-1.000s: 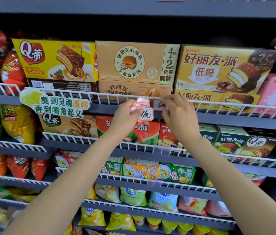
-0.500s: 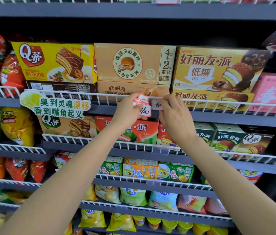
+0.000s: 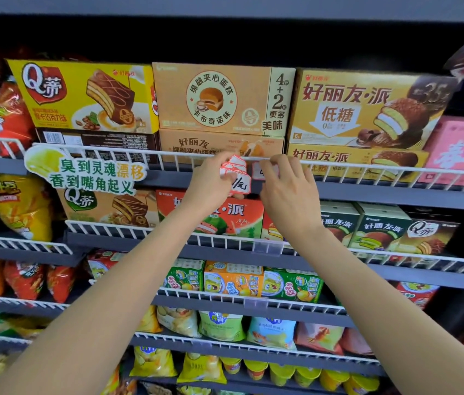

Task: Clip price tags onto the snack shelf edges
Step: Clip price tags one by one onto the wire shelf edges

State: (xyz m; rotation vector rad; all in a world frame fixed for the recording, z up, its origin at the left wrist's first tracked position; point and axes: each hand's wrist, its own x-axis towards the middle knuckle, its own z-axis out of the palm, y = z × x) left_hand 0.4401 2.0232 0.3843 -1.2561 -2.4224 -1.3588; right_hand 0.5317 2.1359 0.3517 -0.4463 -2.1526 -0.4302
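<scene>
Head view: my right hand point(image 3: 287, 195) pinches one price tag point(image 3: 259, 171) on the white wire rail point(image 3: 367, 169), apparently seating it. At its nine o'clock, touching distance, my left hand point(image 3: 211, 181) grips the spare tag stack point(image 3: 238, 178); rail runs three-to-nine.

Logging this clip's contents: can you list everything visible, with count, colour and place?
price tags: small stack, red and white, in left hand at the top rail
single price tag: one, white, at the rail under right fingers
wire shelf rails: several tiers, white, along grey shelf edges
promo sign: one, green and yellow, left on top rail
pie boxes: many, yellow, tan, green, upper shelves
snack bags: many, mixed colours, left and lower shelves
left hand: holds the stack
right hand: pinching at the rail
</scene>
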